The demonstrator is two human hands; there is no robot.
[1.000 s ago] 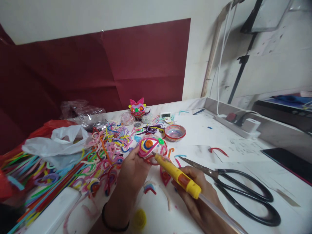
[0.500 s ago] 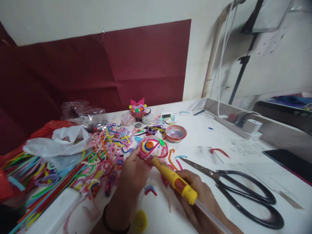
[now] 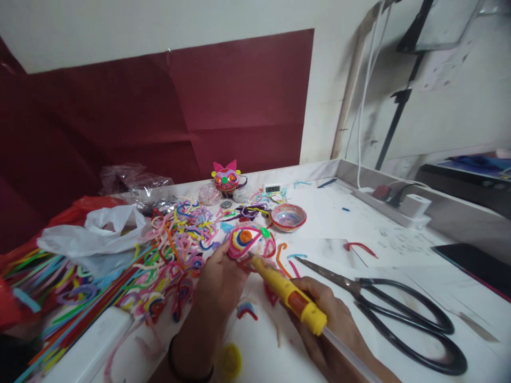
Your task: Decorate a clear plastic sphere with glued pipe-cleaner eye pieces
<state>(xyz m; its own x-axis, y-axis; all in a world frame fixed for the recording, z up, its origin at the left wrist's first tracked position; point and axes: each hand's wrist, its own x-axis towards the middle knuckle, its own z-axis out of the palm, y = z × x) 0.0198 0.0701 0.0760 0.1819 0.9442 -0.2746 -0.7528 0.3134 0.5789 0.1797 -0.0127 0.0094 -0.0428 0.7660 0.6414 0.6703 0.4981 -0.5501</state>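
Observation:
Between the fingers of my left hand (image 3: 221, 282) is a small rounded craft piece (image 3: 255, 246), white and edged in pink, with an orange-centred eye and a green dot. My right hand (image 3: 325, 314) is wrapped round a yellow glue gun (image 3: 285, 287) with a clear glue stick coming out of its back. The nozzle meets or nearly touches the lower edge of the craft piece; the exact contact is too small to tell. Black-handled scissors (image 3: 359, 290) lie partly spread to the right. Behind the craft piece sits a bowl-shaped half shell (image 3: 288, 218) with a red rim.
A heap of cut pipe cleaners (image 3: 187, 229) covers the left, beside a white plastic bag (image 3: 99, 234). A finished-looking horned mask figure (image 3: 226, 180) stands at the back near a small digital timer (image 3: 273, 189). At right are a power strip (image 3: 391, 210) and a dark phone (image 3: 475, 268).
The glue gun and my right hand have shifted very slightly right and down. My left hand and the craft piece stay in place.

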